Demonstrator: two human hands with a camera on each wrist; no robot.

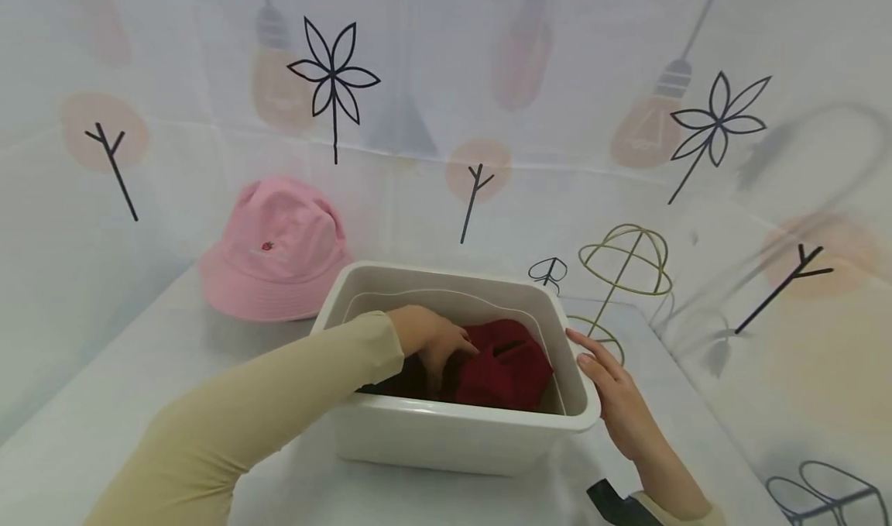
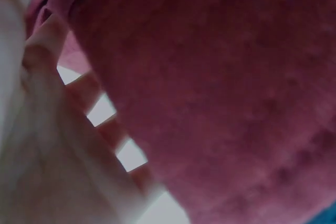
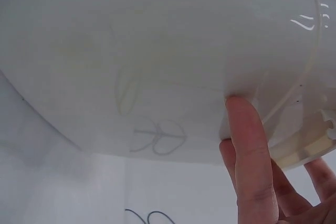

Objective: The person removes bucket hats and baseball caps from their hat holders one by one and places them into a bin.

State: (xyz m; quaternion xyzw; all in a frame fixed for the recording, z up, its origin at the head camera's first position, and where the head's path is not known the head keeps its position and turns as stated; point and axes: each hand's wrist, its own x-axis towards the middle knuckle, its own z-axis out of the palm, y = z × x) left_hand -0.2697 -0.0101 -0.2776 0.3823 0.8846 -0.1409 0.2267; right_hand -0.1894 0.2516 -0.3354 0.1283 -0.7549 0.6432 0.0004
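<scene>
A white plastic bin (image 1: pixel 446 437) stands on the white table, with a dark red cap (image 1: pixel 505 371) inside it. My left hand (image 1: pixel 435 344) reaches over the near left rim into the bin and grips the cap. In the left wrist view the red fabric (image 2: pixel 210 87) fills most of the picture, and the fingers of the left hand (image 2: pixel 58 124) lie along its edge. My right hand (image 1: pixel 616 394) rests against the bin's right end at the rim, its fingers fairly straight. A fingertip (image 3: pixel 244 114) touches the bin's outer wall (image 3: pixel 173 51) in the right wrist view.
Behind the bin on the left, a pink bucket hat (image 1: pixel 279 247) leans near the patterned backdrop (image 1: pixel 432 84). A gold wire hat stand (image 1: pixel 626 259) is at the back right. Something dark (image 1: pixel 390 383) shows low in the bin, beneath the left forearm.
</scene>
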